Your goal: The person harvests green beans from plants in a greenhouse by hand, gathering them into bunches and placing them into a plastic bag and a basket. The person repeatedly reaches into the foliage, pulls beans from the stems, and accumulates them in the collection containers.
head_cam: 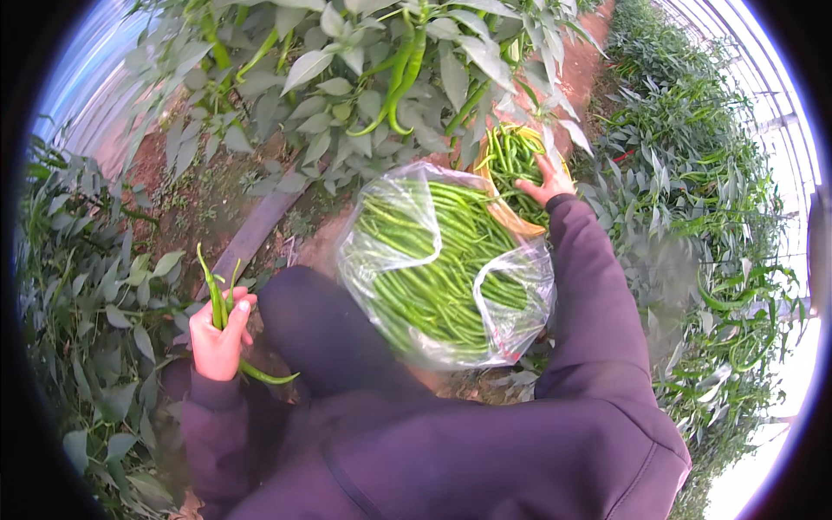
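Note:
Long green chili peppers (219, 302) are in my left hand (218, 338), their tips pointing up past the fingers and one curved end showing below the wrist. My right hand (551, 182) reaches over a yellow-orange basket (518, 220), fingers spread and touching or just above the green peppers (510, 153) inside; its fingertips are partly among them. Beside the basket stands a large clear plastic bag (408, 250) filled with long green peppers (442, 292), its two handles lying over the load.
Pepper plants (338, 84) with hanging peppers (406, 71) rise in front of me. More plants line the left (97, 325) and right (702, 175). A dark flat strip (263, 224) crosses the soil. My bent knee (305, 312) is beside the bag.

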`<state>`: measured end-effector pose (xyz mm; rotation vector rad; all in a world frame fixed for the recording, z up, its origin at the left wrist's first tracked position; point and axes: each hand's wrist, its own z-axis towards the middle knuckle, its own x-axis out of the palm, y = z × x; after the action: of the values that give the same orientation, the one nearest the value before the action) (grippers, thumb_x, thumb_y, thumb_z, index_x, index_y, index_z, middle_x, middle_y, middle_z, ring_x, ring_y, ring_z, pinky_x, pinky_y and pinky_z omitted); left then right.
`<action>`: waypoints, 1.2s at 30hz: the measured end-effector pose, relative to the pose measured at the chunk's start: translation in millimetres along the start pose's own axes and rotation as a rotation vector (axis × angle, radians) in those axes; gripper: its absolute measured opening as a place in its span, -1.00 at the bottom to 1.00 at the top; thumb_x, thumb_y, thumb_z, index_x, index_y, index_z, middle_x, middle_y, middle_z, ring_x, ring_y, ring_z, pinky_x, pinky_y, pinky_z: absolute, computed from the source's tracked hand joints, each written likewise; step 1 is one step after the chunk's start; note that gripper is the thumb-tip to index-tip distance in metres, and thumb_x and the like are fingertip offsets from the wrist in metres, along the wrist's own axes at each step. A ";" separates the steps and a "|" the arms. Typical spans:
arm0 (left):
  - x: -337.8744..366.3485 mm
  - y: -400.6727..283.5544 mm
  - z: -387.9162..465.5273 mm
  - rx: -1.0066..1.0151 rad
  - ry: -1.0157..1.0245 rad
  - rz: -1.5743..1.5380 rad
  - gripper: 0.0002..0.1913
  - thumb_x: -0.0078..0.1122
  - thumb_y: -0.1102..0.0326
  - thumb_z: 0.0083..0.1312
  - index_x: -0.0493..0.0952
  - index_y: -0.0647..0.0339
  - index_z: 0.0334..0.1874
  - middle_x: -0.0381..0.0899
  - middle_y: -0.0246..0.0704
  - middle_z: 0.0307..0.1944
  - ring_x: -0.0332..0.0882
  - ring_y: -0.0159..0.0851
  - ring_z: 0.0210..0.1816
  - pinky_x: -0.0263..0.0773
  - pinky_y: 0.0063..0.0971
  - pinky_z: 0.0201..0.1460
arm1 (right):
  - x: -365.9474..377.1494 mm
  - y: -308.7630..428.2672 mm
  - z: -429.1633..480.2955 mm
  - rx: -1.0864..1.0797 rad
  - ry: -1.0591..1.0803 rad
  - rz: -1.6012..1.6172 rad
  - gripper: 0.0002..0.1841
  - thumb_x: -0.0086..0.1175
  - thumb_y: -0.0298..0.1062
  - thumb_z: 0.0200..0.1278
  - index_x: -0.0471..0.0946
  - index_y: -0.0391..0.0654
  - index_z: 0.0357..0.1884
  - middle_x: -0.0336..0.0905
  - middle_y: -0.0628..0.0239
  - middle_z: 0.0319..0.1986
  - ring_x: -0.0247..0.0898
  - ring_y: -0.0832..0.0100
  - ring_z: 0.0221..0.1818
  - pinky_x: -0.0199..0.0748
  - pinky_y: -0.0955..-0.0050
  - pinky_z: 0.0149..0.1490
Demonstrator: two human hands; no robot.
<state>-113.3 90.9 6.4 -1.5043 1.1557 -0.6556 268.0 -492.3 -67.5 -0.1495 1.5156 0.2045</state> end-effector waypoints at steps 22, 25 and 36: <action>-39.9 -11.5 -6.1 -0.021 0.277 -1.097 -0.56 0.10 0.17 0.63 0.38 0.29 0.40 0.52 -0.45 -0.20 0.53 -0.41 -0.15 0.61 -0.54 -0.07 | -102.0 485.6 -211.8 -0.591 0.964 1.363 -0.49 0.43 -0.27 0.33 0.59 -0.36 0.20 0.69 0.32 -0.28 0.50 0.64 -0.29 0.54 0.54 -0.10; -36.2 -8.7 -13.4 -0.007 0.338 -1.223 -0.63 0.04 0.23 0.64 0.44 0.35 0.32 0.57 -0.39 -0.21 0.60 -0.34 -0.14 0.67 -0.46 -0.02 | -91.7 474.7 -221.8 -0.646 0.855 1.284 -0.52 0.43 -0.31 0.32 0.60 -0.33 0.20 0.70 0.31 -0.27 0.52 0.63 -0.26 0.54 0.55 -0.08; 24.7 -31.2 -27.0 -0.074 0.322 -1.146 -0.58 0.07 0.17 0.63 0.44 0.31 0.37 0.59 -0.19 0.19 0.56 -0.08 0.30 0.52 -0.19 0.43 | -110.0 391.8 -250.6 -0.386 0.805 1.537 -0.73 0.24 -0.40 0.44 0.66 -0.32 0.07 0.72 0.32 -0.20 0.57 0.63 -0.29 0.55 0.61 -0.14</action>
<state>-117.6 55.7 39.0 -2.1300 0.4242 -1.6673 -69.0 -171.3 41.1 0.7627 2.0656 1.8295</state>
